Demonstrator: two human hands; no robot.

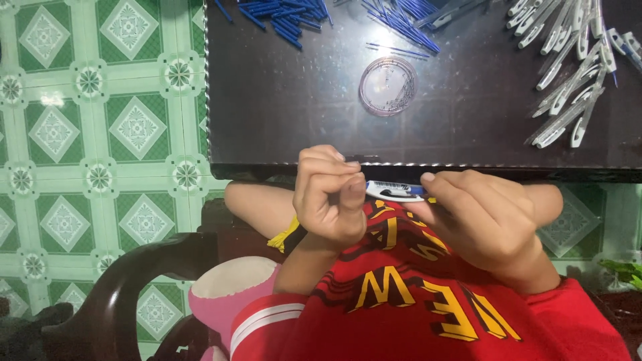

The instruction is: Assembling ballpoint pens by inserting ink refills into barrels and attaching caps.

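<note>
My left hand [331,197] and my right hand [478,217] meet just in front of the dark table [287,100], above my red shirt. Between them is a white and blue pen [394,191], lying level. The right hand grips its right end. The left hand's fingers are curled at its left end, pinching it; the tip is hidden by the fingers.
On the table lie a round clear lid [388,85], a heap of blue pen parts [281,15], thin blue refills [401,23] and several white pen barrels [575,67]. A dark wooden chair arm [127,281] curves at lower left over green tiled floor [100,134].
</note>
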